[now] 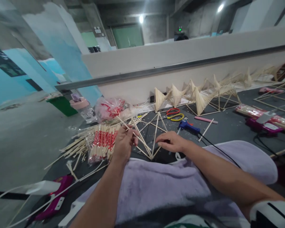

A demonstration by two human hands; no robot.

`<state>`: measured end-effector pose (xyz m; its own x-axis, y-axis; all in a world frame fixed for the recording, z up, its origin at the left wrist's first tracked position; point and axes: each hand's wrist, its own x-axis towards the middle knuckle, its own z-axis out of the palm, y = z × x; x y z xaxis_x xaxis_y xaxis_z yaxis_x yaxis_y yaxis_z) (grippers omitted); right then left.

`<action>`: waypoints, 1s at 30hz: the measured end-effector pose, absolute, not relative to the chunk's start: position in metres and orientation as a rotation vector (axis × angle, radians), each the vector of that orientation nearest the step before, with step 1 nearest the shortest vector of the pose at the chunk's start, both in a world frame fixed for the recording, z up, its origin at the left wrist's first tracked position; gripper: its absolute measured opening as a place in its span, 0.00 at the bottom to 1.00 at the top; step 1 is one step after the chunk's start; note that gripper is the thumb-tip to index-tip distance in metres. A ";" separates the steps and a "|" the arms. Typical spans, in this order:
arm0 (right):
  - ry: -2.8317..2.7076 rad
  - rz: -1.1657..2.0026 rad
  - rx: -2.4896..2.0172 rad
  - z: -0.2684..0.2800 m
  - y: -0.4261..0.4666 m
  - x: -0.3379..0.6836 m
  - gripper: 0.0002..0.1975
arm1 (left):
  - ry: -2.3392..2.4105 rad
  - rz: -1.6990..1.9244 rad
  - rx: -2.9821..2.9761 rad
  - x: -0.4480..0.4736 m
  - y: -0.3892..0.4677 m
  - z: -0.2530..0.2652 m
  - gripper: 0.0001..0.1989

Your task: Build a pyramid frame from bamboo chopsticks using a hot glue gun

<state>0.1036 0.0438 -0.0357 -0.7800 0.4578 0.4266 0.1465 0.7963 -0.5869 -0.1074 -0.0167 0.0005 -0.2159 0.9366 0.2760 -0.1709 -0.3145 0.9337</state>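
Note:
A frame of thin wooden sticks (155,136) stands on the dark table in front of me, with triangular sides and peaked tops. My left hand (126,142) is at its left side, fingers closed around a thin wooden stick (140,138) that slants down to the right, its lower end close to the frame's near bottom corner. On the other side, my right hand (171,141) reaches in with its fingers stretched forward and its fingertips beside an upright stick of the frame. I see nothing in it; whether it touches the frame I cannot tell.
Behind the right hand lie a blue glue gun (188,125), yellow-handled pliers (176,117) and a pink glue stick (205,119). Bagged sticks (104,142) are at left. Finished stick structures (199,98) line the wall. A lilac cloth (156,186) covers my lap.

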 end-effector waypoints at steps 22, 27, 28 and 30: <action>-2.303 0.161 -1.540 -0.016 0.088 0.149 0.11 | 1.014 1.476 1.355 -0.102 -0.015 -0.016 0.08; -2.250 0.015 -1.872 -0.032 0.101 0.186 0.19 | 0.997 1.465 1.357 -0.102 -0.016 -0.018 0.08; -2.240 -0.003 -1.909 -0.037 0.101 0.189 0.22 | 0.993 1.465 1.359 -0.102 -0.016 -0.018 0.08; -2.231 -0.013 -1.953 -0.045 0.100 0.190 0.26 | 0.991 1.456 1.369 -0.103 -0.017 -0.016 0.08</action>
